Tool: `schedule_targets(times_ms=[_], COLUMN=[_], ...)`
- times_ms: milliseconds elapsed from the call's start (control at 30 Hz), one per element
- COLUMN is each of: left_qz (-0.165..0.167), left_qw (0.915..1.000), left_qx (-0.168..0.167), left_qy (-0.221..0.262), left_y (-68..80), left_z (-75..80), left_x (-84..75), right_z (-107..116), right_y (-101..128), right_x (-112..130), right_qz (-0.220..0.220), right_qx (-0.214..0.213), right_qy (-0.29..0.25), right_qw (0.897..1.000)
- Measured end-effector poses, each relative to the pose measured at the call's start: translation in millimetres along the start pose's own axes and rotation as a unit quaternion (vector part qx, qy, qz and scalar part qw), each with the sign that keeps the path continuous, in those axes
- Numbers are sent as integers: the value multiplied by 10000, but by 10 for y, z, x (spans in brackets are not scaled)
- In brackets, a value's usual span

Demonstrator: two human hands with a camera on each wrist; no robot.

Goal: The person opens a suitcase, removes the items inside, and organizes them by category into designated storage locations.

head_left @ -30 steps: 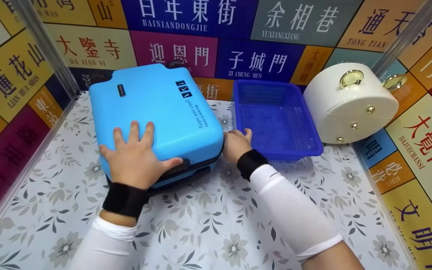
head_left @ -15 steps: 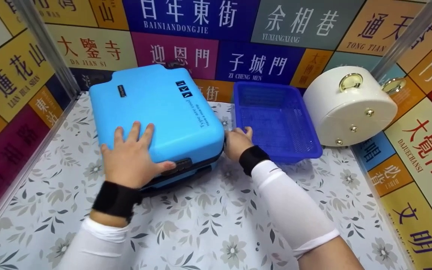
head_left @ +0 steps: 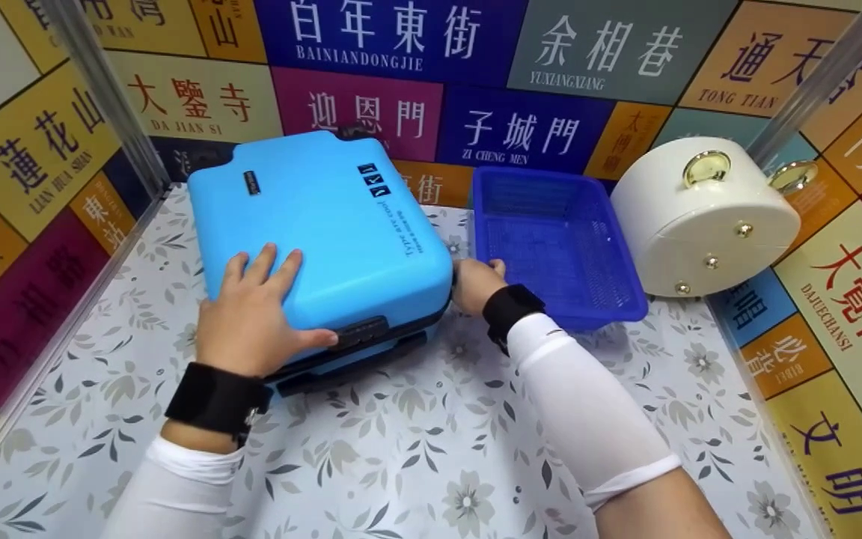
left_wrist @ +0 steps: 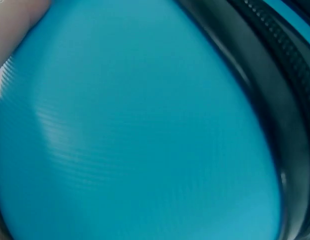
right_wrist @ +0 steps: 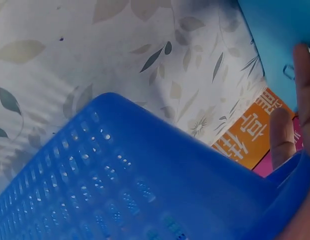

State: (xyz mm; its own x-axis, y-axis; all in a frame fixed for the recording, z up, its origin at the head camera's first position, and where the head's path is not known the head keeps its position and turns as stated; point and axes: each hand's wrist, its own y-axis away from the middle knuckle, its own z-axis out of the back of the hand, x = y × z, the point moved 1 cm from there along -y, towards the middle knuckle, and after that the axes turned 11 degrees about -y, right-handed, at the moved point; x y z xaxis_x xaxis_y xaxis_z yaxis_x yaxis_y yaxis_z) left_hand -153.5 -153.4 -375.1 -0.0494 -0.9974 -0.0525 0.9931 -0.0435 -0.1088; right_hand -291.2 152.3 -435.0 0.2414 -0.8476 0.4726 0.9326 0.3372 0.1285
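Note:
A small light-blue hard suitcase [head_left: 319, 224] lies on its side, its lettered face up. My left hand [head_left: 248, 314] rests on its near left part, fingers spread, thumb tip beside the black lock strip [head_left: 362, 332]. One left finger [left_wrist: 15, 25] shows in the left wrist view, where a black zipper [left_wrist: 285, 55] runs along the shell. My right hand [head_left: 476, 288] is at the suitcase's right side, against the dark seam. Its fingertips are mostly hidden in the head view, and I cannot tell what they hold. In the right wrist view, fingers [right_wrist: 305, 95] overlap the blue shell.
A blue perforated plastic basket [head_left: 631, 269] stands right behind the right hand, with its rim close to the fingers. Beyond it leans a round cream case [head_left: 700, 209] with gold handles. Sign-printed walls [head_left: 371, 112] enclose the flower-patterned tabletop [head_left: 371, 449].
My left hand has slid a little left across the suitcase, its thumb moving off the lock strip toward its left end. The right hand stays at the suitcase's right side. The view has shifted slightly.

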Motion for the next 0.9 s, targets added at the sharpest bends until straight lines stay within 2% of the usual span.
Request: schedule_targets(times_ms=[300,500,700,900], left_qz=[14,87,131,274], left_qw=[9996,9988,9976,9976], left_qx=[-276,-490,-666,-630], left_qy=[-17,-14,-107,-85], left_y=[-4,-3,-8,-43], left_z=[-43,-68,-96,-126], left_x=[-5,-25,-56,-132], right_z=[-51,4,18,-71], right_y=[26,85,256,472], right_x=[-12,29,98,187], right_qz=[412,491,338,57], right_qx=[-47,-199,-528,-923], right_qy=[992,1251,1265,1342], right_qw=[9942,9907,9900,9866])
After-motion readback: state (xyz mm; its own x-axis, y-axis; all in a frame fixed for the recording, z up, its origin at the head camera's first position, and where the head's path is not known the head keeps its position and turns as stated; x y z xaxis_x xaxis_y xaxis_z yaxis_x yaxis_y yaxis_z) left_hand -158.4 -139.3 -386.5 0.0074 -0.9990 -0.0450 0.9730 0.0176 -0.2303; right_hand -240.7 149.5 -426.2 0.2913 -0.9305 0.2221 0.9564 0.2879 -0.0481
